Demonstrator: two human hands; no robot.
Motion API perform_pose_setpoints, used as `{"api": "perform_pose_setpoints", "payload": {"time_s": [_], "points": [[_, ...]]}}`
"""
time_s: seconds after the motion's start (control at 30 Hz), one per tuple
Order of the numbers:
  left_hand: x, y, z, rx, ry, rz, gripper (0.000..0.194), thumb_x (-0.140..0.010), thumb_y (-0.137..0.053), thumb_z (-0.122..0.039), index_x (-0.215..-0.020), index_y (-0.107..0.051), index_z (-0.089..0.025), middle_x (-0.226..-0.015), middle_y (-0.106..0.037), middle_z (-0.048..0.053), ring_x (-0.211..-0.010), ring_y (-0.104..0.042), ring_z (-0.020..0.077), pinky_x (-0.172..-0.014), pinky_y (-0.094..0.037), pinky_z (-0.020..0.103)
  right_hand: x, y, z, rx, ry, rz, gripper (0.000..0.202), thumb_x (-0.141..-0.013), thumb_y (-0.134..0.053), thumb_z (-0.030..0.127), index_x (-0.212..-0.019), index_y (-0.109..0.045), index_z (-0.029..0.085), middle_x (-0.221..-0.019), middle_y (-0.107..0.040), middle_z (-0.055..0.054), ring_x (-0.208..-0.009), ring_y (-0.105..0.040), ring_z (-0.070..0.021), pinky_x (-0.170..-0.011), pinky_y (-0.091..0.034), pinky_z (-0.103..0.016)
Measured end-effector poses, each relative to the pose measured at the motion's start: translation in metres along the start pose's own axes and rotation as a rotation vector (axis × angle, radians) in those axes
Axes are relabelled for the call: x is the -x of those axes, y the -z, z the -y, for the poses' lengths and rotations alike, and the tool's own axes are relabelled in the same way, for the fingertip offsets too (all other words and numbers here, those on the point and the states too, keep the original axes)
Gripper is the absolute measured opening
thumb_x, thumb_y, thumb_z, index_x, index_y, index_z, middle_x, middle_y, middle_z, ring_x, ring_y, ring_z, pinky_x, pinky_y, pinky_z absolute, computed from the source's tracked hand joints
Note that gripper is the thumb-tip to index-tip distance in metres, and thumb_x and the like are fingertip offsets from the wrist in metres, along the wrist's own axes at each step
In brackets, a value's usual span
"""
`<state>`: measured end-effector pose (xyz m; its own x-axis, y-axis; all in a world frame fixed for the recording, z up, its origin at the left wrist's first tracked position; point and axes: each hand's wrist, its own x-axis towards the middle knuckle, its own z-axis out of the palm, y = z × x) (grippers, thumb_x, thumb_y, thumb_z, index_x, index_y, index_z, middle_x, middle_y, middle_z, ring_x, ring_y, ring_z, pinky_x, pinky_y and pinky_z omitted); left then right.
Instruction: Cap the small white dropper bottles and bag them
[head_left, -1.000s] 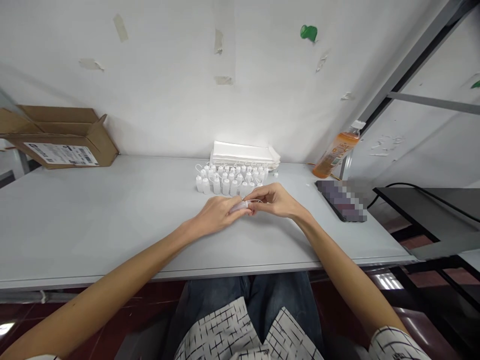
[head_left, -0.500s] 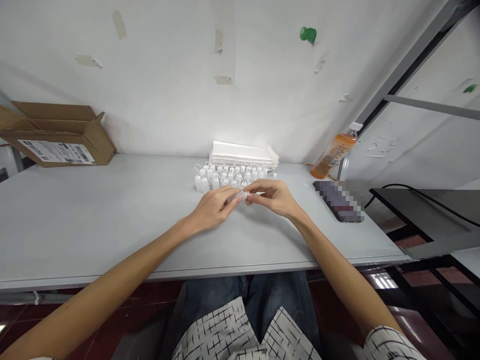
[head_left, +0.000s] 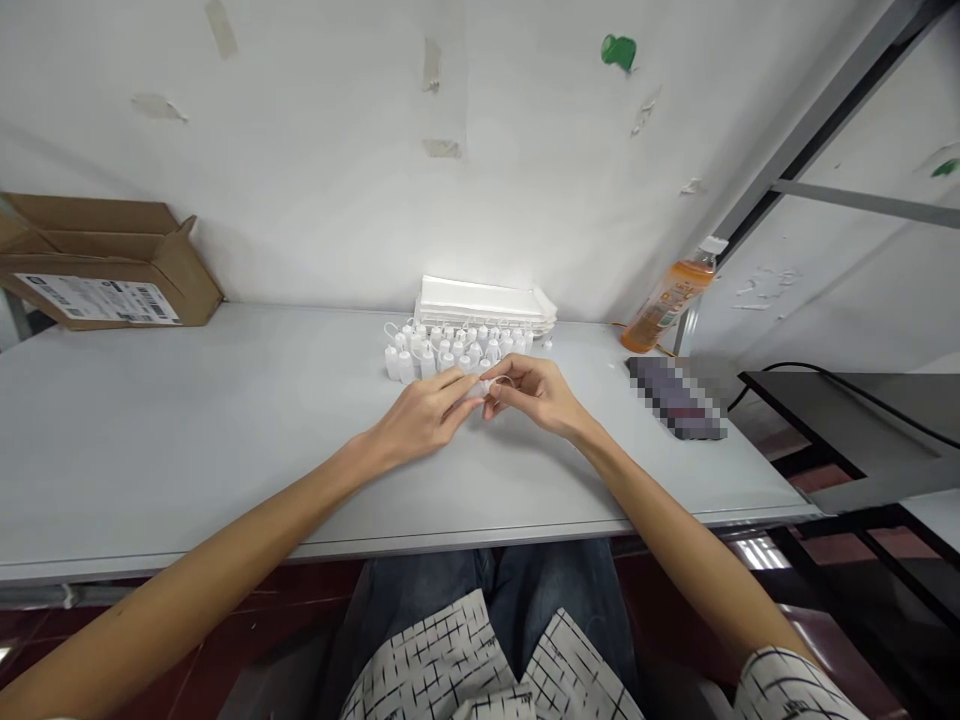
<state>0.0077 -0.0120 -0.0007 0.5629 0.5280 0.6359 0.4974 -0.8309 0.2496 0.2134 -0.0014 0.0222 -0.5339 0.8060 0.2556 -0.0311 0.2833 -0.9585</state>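
Observation:
A small translucent squeeze bottle (head_left: 469,389) lies on its side between my hands, above the grey table. My left hand (head_left: 424,412) is closed round its body. At the neck end, the fingers of my right hand (head_left: 536,392) pinch the white cap, from which a thin looped strap (head_left: 504,379) stands out. The cap itself is mostly hidden by my fingertips. Just beyond my hands, several more small white bottles (head_left: 427,362) stand upright in rows, many with strap loops on top.
Behind the bottles is a stack of white trays (head_left: 480,297) against the wall. An open cardboard box (head_left: 112,265) sits at the far left. A bottle of orange drink (head_left: 667,305) leans at the right, near a blurred-out phone-like object (head_left: 675,398).
The strap loop now shows beside my right fingers, which have shifted slightly at the cap. My left hand keeps hold of the bottle. The whole view has moved a little.

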Motion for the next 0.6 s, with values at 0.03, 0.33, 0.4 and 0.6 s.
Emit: {"api": "perform_pose_setpoints", "payload": {"time_s": [0.03,0.33,0.4,0.6], "points": [[0.0008,0.0,0.0007,-0.05,-0.031,-0.002,0.022,-0.098,-0.042,-0.024,-0.098,-0.06,-0.012,-0.078,-0.053,0.003,-0.062,-0.047,0.0113,-0.054,-0.039,0.024,-0.0007,-0.0009,-0.0008,-0.02,-0.009,0.001,0.028,-0.082,-0.07,0.038,-0.093,-0.063,0.013,-0.07,-0.067,-0.003,-0.065,-0.069,-0.0168,-0.067,-0.06,-0.036],[0.0029,0.0015,0.0012,-0.317,-0.188,-0.084,0.021,-0.097,-0.042,-0.019,-0.109,-0.058,-0.01,-0.078,-0.057,0.004,-0.059,-0.052,0.011,-0.051,-0.042,0.022,-0.002,-0.0026,-0.0028,-0.101,-0.027,-0.006,0.025,-0.079,-0.073,0.034,-0.09,-0.063,0.014,-0.069,-0.067,-0.002,-0.067,-0.069,-0.0169,-0.073,-0.06,-0.04],[0.002,0.0006,0.002,-0.249,-0.171,-0.133,0.023,-0.097,-0.045,-0.021,-0.114,-0.058,-0.012,-0.08,-0.059,0.003,-0.059,-0.052,0.0099,-0.051,-0.044,0.022,-0.0005,-0.0022,-0.001,-0.052,0.001,-0.029,0.023,-0.079,-0.072,0.032,-0.09,-0.064,0.014,-0.068,-0.067,-0.002,-0.068,-0.069,-0.0175,-0.073,-0.06,-0.04],[-0.0053,0.0031,-0.0048,0.16,0.062,-0.19,0.027,-0.094,-0.055,-0.027,-0.116,-0.064,-0.016,-0.087,-0.063,0.004,-0.065,-0.058,0.0085,-0.055,-0.052,0.018,0.0038,-0.002,0.0016,0.119,0.14,-0.137,0.02,-0.08,-0.071,0.032,-0.091,-0.066,0.016,-0.087,-0.067,-0.005,-0.075,-0.07,-0.0176,-0.075,-0.059,-0.036]]}}
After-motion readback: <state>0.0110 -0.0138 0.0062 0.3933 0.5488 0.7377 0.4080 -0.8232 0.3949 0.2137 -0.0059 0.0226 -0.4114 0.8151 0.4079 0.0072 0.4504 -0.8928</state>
